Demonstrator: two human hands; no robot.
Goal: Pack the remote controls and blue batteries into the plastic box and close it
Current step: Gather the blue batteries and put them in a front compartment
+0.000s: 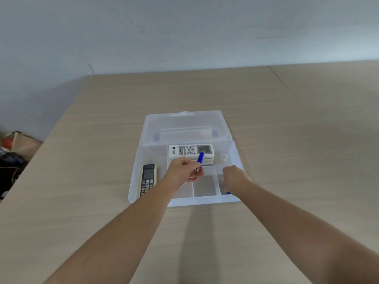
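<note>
Left hand (185, 168) pinches the blue battery (200, 160), rigid, light and slick, at mid-body; right hand (233, 177) grip indeterminate.

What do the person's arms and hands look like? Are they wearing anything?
Both arms are bare, with no sleeves in view. The left hand and right hand wear no gloves, and no watch, bracelet or ring shows. The fingers are too small to check closely.

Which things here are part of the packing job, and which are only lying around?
Part of the job:
plastic box, lid open
white remote
dark remote
blue battery in left hand
right hand

Lying about:
clutter beside table
</note>
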